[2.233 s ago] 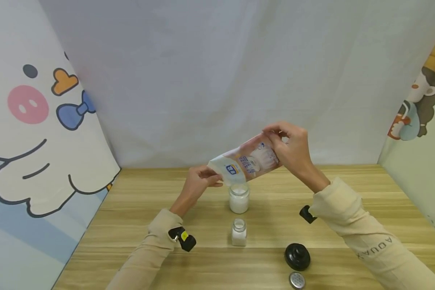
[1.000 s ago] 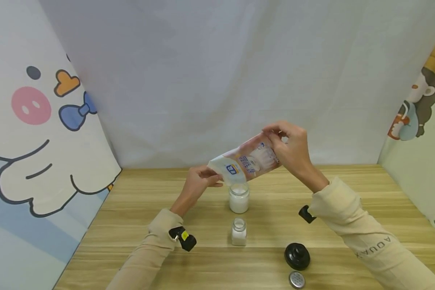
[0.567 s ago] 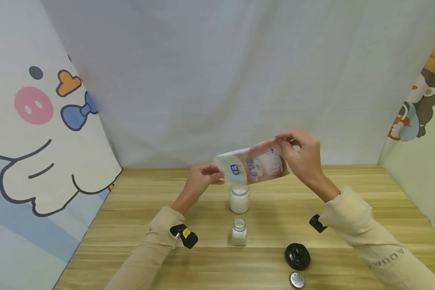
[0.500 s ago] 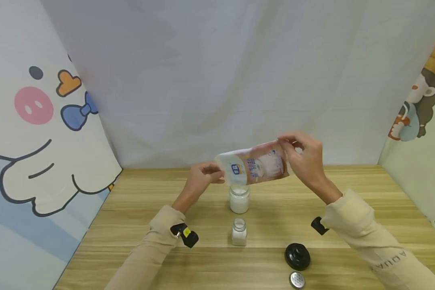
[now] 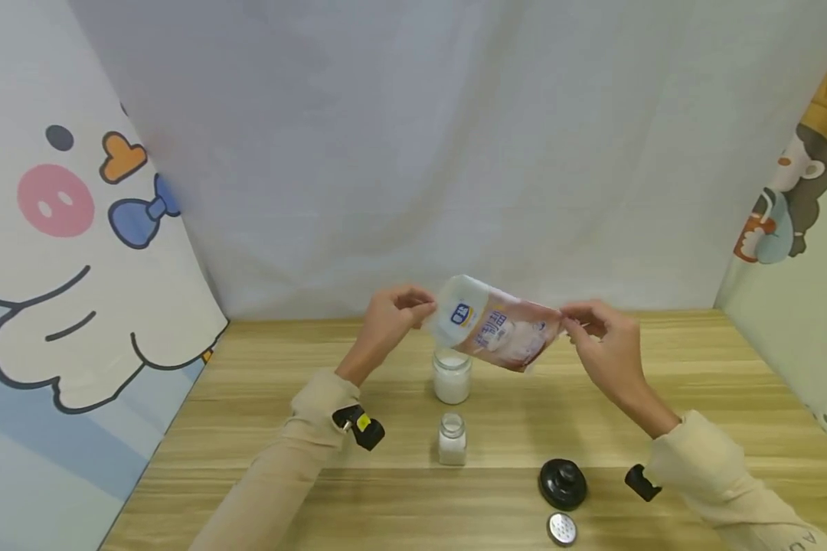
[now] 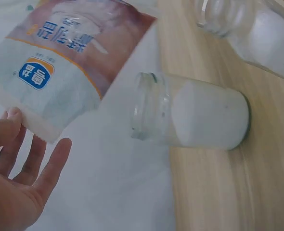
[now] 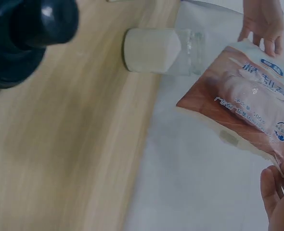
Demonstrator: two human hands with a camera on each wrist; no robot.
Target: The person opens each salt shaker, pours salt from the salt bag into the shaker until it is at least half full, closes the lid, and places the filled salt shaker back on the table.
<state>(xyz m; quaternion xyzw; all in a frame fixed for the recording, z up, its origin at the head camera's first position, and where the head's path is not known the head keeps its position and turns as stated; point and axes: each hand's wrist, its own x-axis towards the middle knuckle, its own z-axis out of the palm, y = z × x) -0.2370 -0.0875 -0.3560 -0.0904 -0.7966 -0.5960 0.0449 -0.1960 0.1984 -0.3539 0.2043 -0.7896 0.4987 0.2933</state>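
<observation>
A pink and pale-blue salt bag [image 5: 496,325] is held above the table, its white end to the left and its pink end lower on the right. My left hand [image 5: 390,325] pinches the white end's edge between thumb and fingers. At a corner of the pink end, my right hand [image 5: 609,356] has a pinch grip. The large glass jar [image 5: 451,383], lidless and part filled with white salt, stands just below the bag, which covers some of its mouth in the head view. Nearer the front is a small square glass jar [image 5: 452,448], lidless, also holding white grains.
To the right front lie a black knobbed lid [image 5: 562,484] and a small silver cap with holes [image 5: 561,529]. The wooden table [image 5: 269,490] ends at a grey cloth backdrop [image 5: 413,153], with printed panels at both sides.
The bag has swung from sloping down toward the left to sloping down toward the right. My right hand has moved down and right; my left has risen slightly, moving right.
</observation>
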